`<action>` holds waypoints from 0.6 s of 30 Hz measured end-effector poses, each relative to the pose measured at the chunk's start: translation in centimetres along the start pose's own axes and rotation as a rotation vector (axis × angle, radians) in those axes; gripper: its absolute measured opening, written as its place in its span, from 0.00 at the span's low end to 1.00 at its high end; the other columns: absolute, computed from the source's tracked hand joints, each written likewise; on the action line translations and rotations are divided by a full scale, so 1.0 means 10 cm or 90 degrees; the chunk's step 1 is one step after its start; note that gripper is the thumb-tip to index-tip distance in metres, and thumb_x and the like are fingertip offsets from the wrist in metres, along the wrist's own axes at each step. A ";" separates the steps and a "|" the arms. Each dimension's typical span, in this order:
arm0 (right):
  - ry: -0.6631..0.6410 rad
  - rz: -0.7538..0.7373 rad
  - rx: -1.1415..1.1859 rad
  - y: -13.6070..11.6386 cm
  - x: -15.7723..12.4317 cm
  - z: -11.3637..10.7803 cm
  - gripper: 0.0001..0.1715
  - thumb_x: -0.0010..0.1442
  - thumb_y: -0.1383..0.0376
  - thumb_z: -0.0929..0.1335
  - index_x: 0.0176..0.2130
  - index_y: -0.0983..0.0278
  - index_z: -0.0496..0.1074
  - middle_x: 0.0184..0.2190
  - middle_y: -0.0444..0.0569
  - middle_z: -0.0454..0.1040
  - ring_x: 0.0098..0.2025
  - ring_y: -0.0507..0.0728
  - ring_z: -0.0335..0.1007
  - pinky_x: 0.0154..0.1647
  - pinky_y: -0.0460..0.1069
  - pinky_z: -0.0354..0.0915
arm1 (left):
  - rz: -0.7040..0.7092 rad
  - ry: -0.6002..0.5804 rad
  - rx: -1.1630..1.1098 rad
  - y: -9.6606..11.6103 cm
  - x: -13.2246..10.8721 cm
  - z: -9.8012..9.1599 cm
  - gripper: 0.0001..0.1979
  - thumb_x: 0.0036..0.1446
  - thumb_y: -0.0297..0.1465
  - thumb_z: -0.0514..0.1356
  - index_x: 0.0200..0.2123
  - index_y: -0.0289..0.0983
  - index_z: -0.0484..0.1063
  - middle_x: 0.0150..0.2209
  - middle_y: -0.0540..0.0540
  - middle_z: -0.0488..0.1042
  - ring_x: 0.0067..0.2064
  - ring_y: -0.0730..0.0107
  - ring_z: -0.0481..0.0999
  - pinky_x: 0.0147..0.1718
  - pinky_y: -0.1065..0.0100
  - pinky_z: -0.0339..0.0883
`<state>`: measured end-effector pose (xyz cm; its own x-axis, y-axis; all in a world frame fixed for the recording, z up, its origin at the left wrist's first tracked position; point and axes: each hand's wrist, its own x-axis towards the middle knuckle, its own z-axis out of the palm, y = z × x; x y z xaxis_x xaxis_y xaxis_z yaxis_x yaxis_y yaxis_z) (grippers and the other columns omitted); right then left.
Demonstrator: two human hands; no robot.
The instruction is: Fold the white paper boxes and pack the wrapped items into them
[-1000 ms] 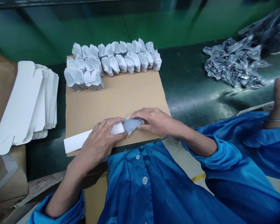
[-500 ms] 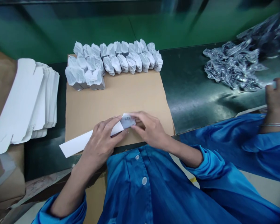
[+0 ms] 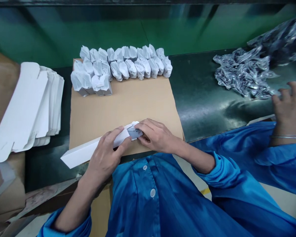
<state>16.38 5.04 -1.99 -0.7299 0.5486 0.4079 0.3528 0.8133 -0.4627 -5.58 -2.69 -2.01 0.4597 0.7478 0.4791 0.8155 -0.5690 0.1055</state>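
1. Box [image 3: 81,154], white, long and narrow, lies slantwise at the front of the cardboard sheet [image 3: 123,105]; its lower-left end juts past the sheet's edge, over the dark table [image 3: 197,108].
2. At its upper-right end is a grey-white packet [image 3: 133,132], set at the opening; how deep it sits cannot be told.
3. The left hand [image 3: 110,146] clasps the box near that end, thumb on the near side, fingers over the far side.
4. The right hand [image 3: 159,135] grips the packet between bent fingers and thumb, its wrist near the sheet's right edge.
5. Behind both hands, a broad band of cardboard gives open room back to the wrapped pieces [image 3: 130,67] lining the far edge.
6. Leftward, a narrow strip of table separates the sheet from flat cartons [image 3: 19,112].
7. Rightward, a wider stretch reaches to plastic bags [image 3: 241,74], with a co-worker's hand [image 3: 289,103] just beside them.
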 end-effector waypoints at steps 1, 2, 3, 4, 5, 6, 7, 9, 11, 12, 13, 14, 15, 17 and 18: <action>-0.005 -0.013 -0.012 -0.01 0.01 0.00 0.15 0.63 0.72 0.63 0.50 0.72 0.68 0.42 0.60 0.75 0.44 0.61 0.72 0.44 0.57 0.73 | 0.001 0.006 -0.001 0.00 0.00 0.01 0.20 0.59 0.22 0.61 0.55 0.37 0.67 0.56 0.34 0.66 0.59 0.53 0.69 0.53 0.54 0.73; -0.004 -0.017 -0.008 -0.02 0.02 0.01 0.15 0.62 0.73 0.63 0.49 0.72 0.69 0.42 0.60 0.75 0.44 0.61 0.72 0.45 0.57 0.73 | 0.005 0.014 0.000 0.01 -0.01 0.01 0.21 0.59 0.23 0.61 0.55 0.37 0.66 0.56 0.34 0.66 0.59 0.53 0.69 0.53 0.54 0.72; -0.001 -0.010 0.015 -0.03 0.03 0.02 0.16 0.62 0.73 0.63 0.50 0.72 0.68 0.43 0.59 0.75 0.46 0.61 0.72 0.46 0.56 0.73 | 0.011 0.019 0.001 0.01 -0.01 0.01 0.21 0.59 0.22 0.61 0.56 0.37 0.66 0.56 0.34 0.66 0.58 0.53 0.69 0.53 0.53 0.72; 0.002 0.006 0.053 -0.04 0.04 0.02 0.17 0.62 0.73 0.63 0.51 0.70 0.68 0.44 0.58 0.74 0.47 0.60 0.72 0.48 0.55 0.73 | 0.015 0.020 0.004 0.01 -0.02 0.02 0.22 0.59 0.22 0.62 0.56 0.37 0.66 0.57 0.33 0.66 0.59 0.53 0.69 0.54 0.53 0.72; 0.008 0.029 0.092 -0.05 0.05 0.03 0.17 0.62 0.73 0.64 0.51 0.69 0.68 0.45 0.57 0.74 0.49 0.59 0.72 0.50 0.55 0.72 | 0.018 0.019 0.006 0.00 -0.02 0.02 0.23 0.58 0.21 0.62 0.57 0.37 0.66 0.57 0.33 0.66 0.59 0.53 0.69 0.54 0.53 0.72; 0.015 0.054 0.121 -0.06 0.05 0.04 0.18 0.62 0.73 0.64 0.52 0.67 0.67 0.46 0.56 0.74 0.50 0.58 0.71 0.51 0.54 0.72 | 0.016 0.019 0.006 0.00 -0.02 0.01 0.24 0.58 0.21 0.62 0.57 0.37 0.65 0.57 0.33 0.66 0.59 0.52 0.69 0.54 0.53 0.72; 0.018 0.076 0.138 -0.06 0.05 0.05 0.18 0.62 0.73 0.65 0.52 0.67 0.67 0.47 0.56 0.74 0.51 0.58 0.71 0.52 0.54 0.72 | 0.010 0.019 0.004 0.00 -0.03 0.01 0.25 0.58 0.21 0.62 0.58 0.36 0.65 0.57 0.33 0.66 0.59 0.52 0.69 0.54 0.53 0.72; 0.016 0.096 0.131 -0.07 0.03 0.06 0.18 0.62 0.72 0.66 0.53 0.68 0.67 0.49 0.58 0.74 0.53 0.59 0.71 0.54 0.56 0.71 | -0.001 0.025 -0.003 0.01 -0.04 0.01 0.27 0.57 0.20 0.63 0.59 0.37 0.64 0.58 0.33 0.66 0.61 0.52 0.68 0.55 0.54 0.71; 0.026 0.090 0.127 -0.09 0.03 0.08 0.17 0.63 0.71 0.65 0.52 0.68 0.67 0.49 0.59 0.74 0.53 0.60 0.71 0.55 0.57 0.70 | 0.001 0.033 -0.010 0.01 -0.05 0.01 0.29 0.57 0.20 0.62 0.61 0.39 0.63 0.60 0.34 0.65 0.61 0.53 0.67 0.56 0.54 0.70; 0.033 0.084 0.146 -0.11 0.03 0.09 0.17 0.64 0.71 0.65 0.52 0.68 0.68 0.48 0.58 0.75 0.54 0.59 0.71 0.55 0.57 0.70 | 0.002 0.035 -0.012 0.02 -0.06 0.02 0.30 0.57 0.20 0.62 0.62 0.40 0.63 0.60 0.35 0.65 0.62 0.53 0.67 0.57 0.54 0.70; 0.043 0.083 0.175 -0.13 0.04 0.10 0.16 0.64 0.71 0.64 0.53 0.67 0.68 0.49 0.57 0.75 0.54 0.58 0.70 0.56 0.57 0.70 | 0.000 0.039 -0.012 0.02 -0.07 0.02 0.31 0.58 0.20 0.62 0.63 0.42 0.62 0.61 0.36 0.65 0.62 0.54 0.67 0.57 0.54 0.70; 0.051 0.092 0.210 -0.15 0.06 0.10 0.16 0.65 0.71 0.64 0.53 0.65 0.68 0.49 0.55 0.75 0.55 0.57 0.70 0.57 0.56 0.69 | -0.006 0.043 -0.012 0.02 -0.08 0.03 0.32 0.58 0.21 0.62 0.63 0.43 0.61 0.61 0.36 0.65 0.62 0.55 0.67 0.57 0.54 0.69; 0.052 0.110 0.245 -0.16 0.08 0.11 0.16 0.65 0.71 0.65 0.52 0.64 0.68 0.50 0.53 0.75 0.55 0.56 0.71 0.57 0.54 0.69 | -0.016 0.046 -0.013 0.02 -0.09 0.04 0.33 0.58 0.21 0.62 0.64 0.44 0.59 0.61 0.37 0.64 0.62 0.55 0.67 0.57 0.54 0.69; 0.027 0.148 0.292 -0.16 0.13 0.10 0.15 0.64 0.71 0.66 0.51 0.64 0.69 0.49 0.52 0.75 0.51 0.54 0.72 0.54 0.52 0.71 | -0.029 0.042 -0.014 0.01 -0.10 0.05 0.34 0.59 0.21 0.61 0.66 0.45 0.56 0.62 0.37 0.64 0.63 0.56 0.66 0.58 0.54 0.69; 0.007 0.159 0.296 -0.15 0.14 0.09 0.14 0.63 0.71 0.67 0.50 0.65 0.69 0.48 0.52 0.75 0.50 0.54 0.73 0.52 0.51 0.71 | -0.027 0.038 -0.014 0.01 -0.11 0.06 0.35 0.59 0.22 0.61 0.67 0.45 0.55 0.62 0.37 0.64 0.63 0.56 0.66 0.58 0.54 0.69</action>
<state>14.26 4.44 -1.46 -0.6494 0.7192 0.2471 0.2168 0.4866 -0.8463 -5.82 -3.37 -3.01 0.4028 0.7498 0.5249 0.8255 -0.5454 0.1455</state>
